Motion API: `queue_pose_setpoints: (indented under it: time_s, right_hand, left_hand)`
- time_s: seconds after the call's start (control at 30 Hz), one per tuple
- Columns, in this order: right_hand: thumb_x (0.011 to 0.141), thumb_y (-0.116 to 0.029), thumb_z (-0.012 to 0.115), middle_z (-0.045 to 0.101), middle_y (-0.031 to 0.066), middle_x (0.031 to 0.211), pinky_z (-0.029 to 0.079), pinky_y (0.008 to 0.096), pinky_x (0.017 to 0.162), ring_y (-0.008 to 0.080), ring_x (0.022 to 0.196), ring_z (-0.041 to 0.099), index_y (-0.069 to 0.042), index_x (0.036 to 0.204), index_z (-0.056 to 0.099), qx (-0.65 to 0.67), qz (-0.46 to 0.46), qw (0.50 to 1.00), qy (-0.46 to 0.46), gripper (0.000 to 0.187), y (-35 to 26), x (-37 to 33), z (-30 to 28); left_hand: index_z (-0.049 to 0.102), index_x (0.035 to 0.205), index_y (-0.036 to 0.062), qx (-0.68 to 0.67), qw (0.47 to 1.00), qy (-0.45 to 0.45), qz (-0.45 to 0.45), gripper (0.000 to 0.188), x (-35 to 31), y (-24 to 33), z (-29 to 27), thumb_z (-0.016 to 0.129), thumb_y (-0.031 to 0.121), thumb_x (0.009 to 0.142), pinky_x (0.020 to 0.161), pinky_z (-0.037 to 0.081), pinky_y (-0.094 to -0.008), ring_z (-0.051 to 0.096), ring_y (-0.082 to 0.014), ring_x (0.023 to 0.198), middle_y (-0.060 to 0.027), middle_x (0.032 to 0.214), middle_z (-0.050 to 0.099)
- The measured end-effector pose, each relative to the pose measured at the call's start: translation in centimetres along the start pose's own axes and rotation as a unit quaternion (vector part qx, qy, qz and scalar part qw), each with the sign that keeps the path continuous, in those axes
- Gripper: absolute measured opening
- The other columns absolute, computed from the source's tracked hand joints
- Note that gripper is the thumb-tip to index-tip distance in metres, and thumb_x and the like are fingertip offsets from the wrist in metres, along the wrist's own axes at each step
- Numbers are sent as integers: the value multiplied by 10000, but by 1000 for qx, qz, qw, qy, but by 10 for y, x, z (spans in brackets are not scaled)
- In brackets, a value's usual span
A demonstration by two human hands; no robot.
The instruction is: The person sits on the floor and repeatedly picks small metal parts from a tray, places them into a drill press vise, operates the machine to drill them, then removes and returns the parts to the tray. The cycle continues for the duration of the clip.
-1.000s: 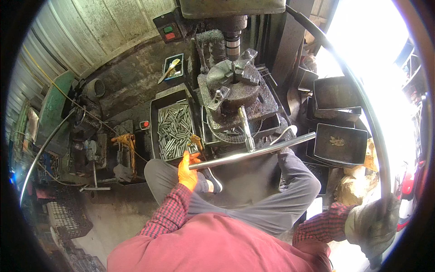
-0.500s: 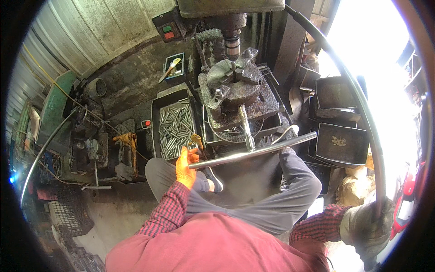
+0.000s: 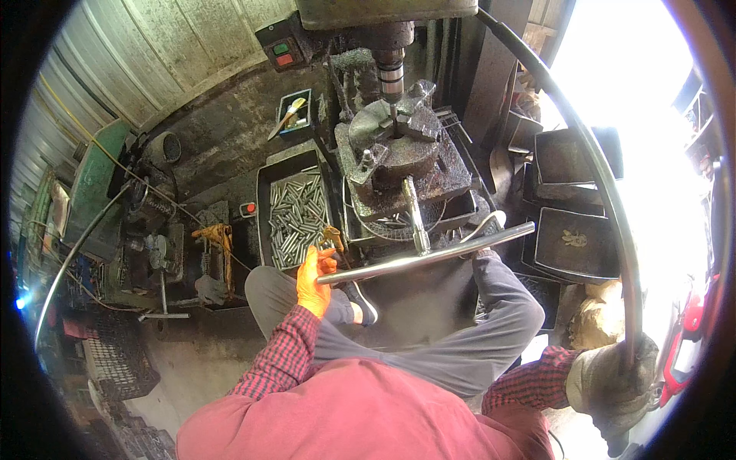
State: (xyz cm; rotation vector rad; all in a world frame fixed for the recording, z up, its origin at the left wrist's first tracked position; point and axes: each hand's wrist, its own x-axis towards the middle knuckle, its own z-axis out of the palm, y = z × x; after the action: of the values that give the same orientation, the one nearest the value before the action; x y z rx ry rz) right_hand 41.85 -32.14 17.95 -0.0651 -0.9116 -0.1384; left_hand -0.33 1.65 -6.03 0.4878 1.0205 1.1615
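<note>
My right hand [image 3: 613, 378], in a soiled pale glove, is wrapped round the lower end of a long curved metal lever [image 3: 586, 126] that runs up to the drill press head [image 3: 387, 9]. Below that head, the drill chuck [image 3: 390, 77] points down at a round three-jaw chuck [image 3: 395, 142] coated in wet metal chips; its bit reaches the jaws. A T-shaped handle with a shiny crossbar [image 3: 429, 257] sticks out toward me. My left hand [image 3: 311, 282], in an orange glove, is at the crossbar's left end with fingers curled; whether they hold anything is hidden.
Left of the vise base, a tray [image 3: 261, 207] holds many short metal pins [image 3: 295, 222]. A small bin with a brush [image 3: 290, 115] stands behind it. Dark trays [image 3: 579, 241] are stacked at right. Another machine [image 3: 157, 249] stands at left; a switch box [image 3: 282, 47] hangs above.
The drill chuck has come down slightly toward the jaws. My right hand and the lever's lower end have shifted a little left. My left hand stays nearly in place.
</note>
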Motion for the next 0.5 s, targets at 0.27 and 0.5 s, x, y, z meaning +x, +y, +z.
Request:
queue_pose_setpoints:
  time_s: [0.27,0.5]
  right_hand:
    - [815,-737,757,481,-139,555,346,429,980,49,765,537,-283,577,654,-43,-19,999,1,523,1,-8,0]
    - [889,-660,725,508,-114,585,391,388,919,65,633,532,-257,585,595,-168,-136,976,21,521,13,-4,21]
  left_hand:
    - [710,1132,-48,33,999,-24,9,488,0,6,-1,585,423,1111,718,538,-293,665,-136,766,-74,884,722]
    - [758,1141,-32,84,995,-16,58,463,-10,22,12,556,384,1126,727,538,-253,668,-108,754,-41,858,734]
